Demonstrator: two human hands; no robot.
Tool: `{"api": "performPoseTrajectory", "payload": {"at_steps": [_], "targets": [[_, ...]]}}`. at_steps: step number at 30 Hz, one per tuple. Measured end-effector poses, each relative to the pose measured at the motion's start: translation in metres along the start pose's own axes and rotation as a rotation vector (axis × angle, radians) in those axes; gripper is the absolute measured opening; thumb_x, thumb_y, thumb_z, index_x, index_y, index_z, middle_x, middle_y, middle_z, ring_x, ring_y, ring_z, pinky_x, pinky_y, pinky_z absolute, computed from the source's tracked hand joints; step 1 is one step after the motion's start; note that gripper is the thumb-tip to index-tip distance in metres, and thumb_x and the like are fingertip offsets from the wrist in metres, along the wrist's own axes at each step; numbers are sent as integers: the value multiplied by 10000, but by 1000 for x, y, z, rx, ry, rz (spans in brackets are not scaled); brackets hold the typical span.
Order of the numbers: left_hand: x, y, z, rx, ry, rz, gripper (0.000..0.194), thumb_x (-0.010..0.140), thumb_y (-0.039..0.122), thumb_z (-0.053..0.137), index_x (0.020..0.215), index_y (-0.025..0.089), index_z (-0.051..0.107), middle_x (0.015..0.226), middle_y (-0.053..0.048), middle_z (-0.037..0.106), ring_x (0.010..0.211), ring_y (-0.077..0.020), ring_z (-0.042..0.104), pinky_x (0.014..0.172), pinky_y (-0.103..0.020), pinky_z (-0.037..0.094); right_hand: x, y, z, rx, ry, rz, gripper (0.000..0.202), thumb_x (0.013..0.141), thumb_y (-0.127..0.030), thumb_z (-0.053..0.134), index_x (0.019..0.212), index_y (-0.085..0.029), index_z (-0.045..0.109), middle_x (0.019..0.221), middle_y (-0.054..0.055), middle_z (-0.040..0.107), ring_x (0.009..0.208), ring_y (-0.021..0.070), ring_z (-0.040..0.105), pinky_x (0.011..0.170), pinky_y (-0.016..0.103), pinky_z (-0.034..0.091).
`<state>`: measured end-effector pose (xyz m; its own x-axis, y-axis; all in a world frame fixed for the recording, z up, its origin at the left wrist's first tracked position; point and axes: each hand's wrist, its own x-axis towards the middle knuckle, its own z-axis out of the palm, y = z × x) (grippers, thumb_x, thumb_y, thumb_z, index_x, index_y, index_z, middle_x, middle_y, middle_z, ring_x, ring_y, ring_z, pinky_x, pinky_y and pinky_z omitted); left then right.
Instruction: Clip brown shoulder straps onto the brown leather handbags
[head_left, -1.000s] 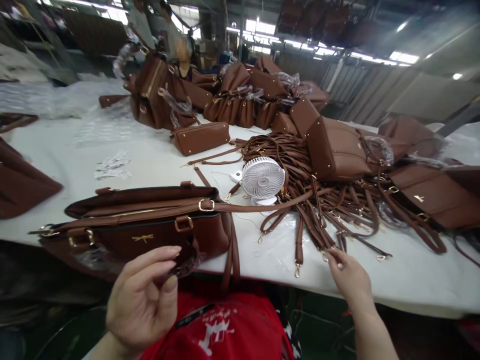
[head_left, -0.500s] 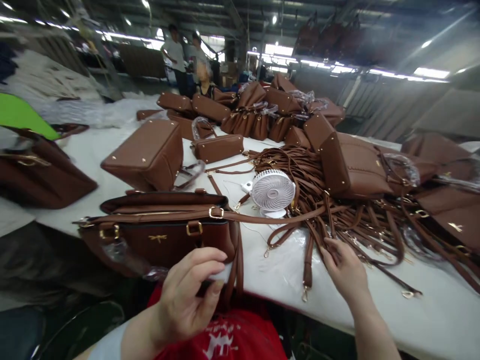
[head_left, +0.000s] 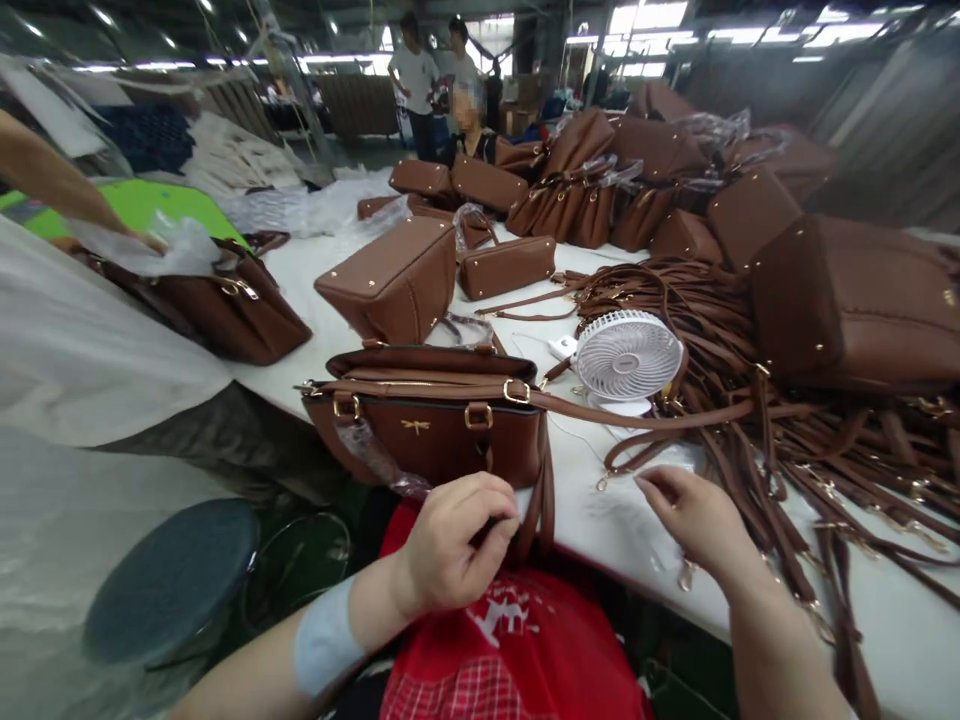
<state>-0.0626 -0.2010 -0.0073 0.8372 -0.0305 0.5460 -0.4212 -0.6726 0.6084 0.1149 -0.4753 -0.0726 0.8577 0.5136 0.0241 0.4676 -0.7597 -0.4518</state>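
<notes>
A brown handbag (head_left: 442, 450) with a gold dragonfly emblem stands at the table's front edge, its top partly open. A long strap (head_left: 645, 418) with a gold buckle lies across its top and runs right toward the strap pile. My left hand (head_left: 465, 545) is in front of the bag's lower right corner, fingers curled against the thumb; whatever is in them is hidden. My right hand (head_left: 697, 520) is over the table, right of the bag, thumb and fingers drawn together. Just left of its fingertips lies a small gold clasp (head_left: 602, 481) on a strap loop.
A white fan (head_left: 628, 358) stands behind the strap, beside a heap of brown straps (head_left: 705, 310). More brown bags (head_left: 397, 275) fill the table's back and right. At left, another person's hand (head_left: 146, 242) is at a bag (head_left: 232, 310). A round stool (head_left: 176, 575) stands below.
The view has swung left, bringing the other person's arm and the stool into sight. My right hand has come away from the straps toward the left. My left hand stays curled before the bag.
</notes>
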Motion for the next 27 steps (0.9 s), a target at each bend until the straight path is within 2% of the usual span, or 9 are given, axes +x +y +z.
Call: {"api": "performPoseTrajectory", "payload": {"at_steps": [2,4,7,10,12,14,17,22,27], "targets": [[1,-5,11,-1,-169,-27,141,912,194,450,840,172,570,813,-63,643,760,-159,608,708,-283,512,-9,-1,12,-23,-151,-21,221,846,-342,493,897,-240,681,867,38,703,764,200,650,700,311,474],[1,-11,23,42,-332,-60,172,929,239,447,838,171,576,824,-58,642,758,-160,603,700,-280,499,-17,3,21,-16,-194,-65,257,825,-281,470,977,-238,673,965,44,684,759,186,640,718,316,473],[1,-21,40,118,-565,-122,150,916,297,510,883,178,595,867,-44,646,783,-174,610,696,-282,494,-29,18,19,-1,-78,-42,293,832,-301,455,1032,-224,656,991,60,666,716,176,623,714,318,478],[0,-29,56,152,-770,-151,150,884,328,579,930,191,618,913,-39,654,837,-197,629,723,-292,499,-42,41,6,-59,78,122,303,829,-408,480,963,-216,672,842,56,669,665,192,613,653,316,469],[-1,-31,64,154,-852,-158,164,872,330,597,958,194,628,944,-45,657,868,-210,637,743,-301,502,-51,53,-1,-114,71,234,312,812,-449,498,928,-228,685,811,50,679,657,206,620,637,322,464],[-1,-31,71,146,-890,-151,174,867,328,602,972,191,630,958,-50,659,880,-217,640,755,-308,505,-60,58,-2,-143,-9,288,311,807,-466,507,916,-239,690,839,48,699,697,222,640,657,333,468],[1,-29,79,134,-895,-133,183,871,332,599,975,185,629,952,-52,662,882,-217,641,769,-315,507,-68,56,8,-132,-133,271,303,834,-450,492,925,-232,681,882,52,712,787,232,665,705,334,478],[2,-27,85,127,-891,-128,188,872,332,595,979,183,634,950,-48,666,884,-220,643,771,-315,506,-69,39,27,-358,-152,210,258,888,-337,461,987,-190,648,938,88,694,762,230,676,640,325,462],[1,-28,82,132,-903,-149,171,869,322,601,971,189,631,948,-48,666,890,-217,643,769,-302,497,-64,26,30,-617,-200,123,249,907,-175,406,825,-159,641,829,128,679,641,230,670,509,315,381]]}}
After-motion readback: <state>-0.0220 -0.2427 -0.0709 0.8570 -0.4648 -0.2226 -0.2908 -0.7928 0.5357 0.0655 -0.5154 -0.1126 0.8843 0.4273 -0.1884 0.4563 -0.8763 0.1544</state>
